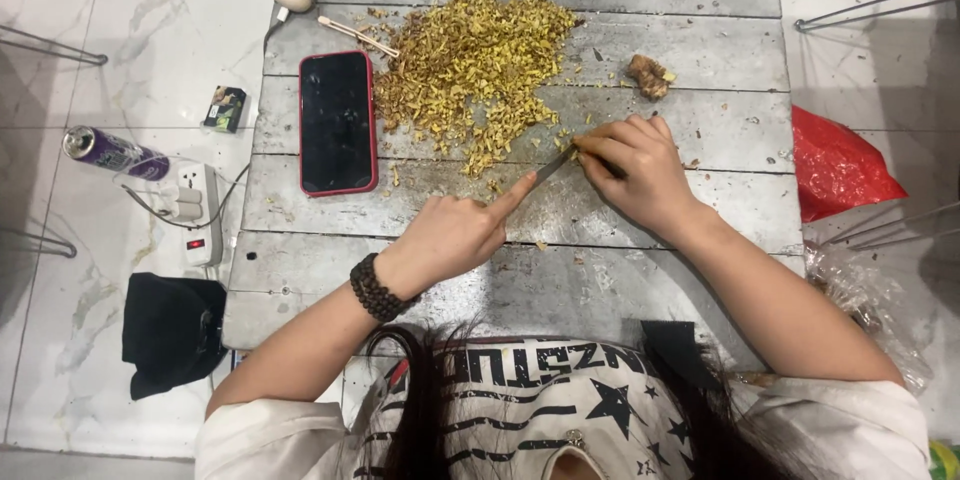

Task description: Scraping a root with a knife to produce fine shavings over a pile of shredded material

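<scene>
On the pale marble floor [150,30] at the far left lie one purple metal can [115,153], one white power strip [197,212] and one black cloth bundle [170,332]. On the grey wooden plank table [690,50] rest one red-cased black phone [338,122], two thin wooden sticks [357,36] and one big heap of chopped yellow-green plant bits [468,70]. The left hand [450,237], one dark beaded bracelet [376,288] on its wrist, is mostly clenched, its forefinger stretched onto the one slim metal knife blade [552,168]. The right hand [637,172] grips the knife, fingers curled over a small piece just beside the heap. One brown root lump [649,75] sits apart. One red plastic bag [835,165] lies at the right.
</scene>
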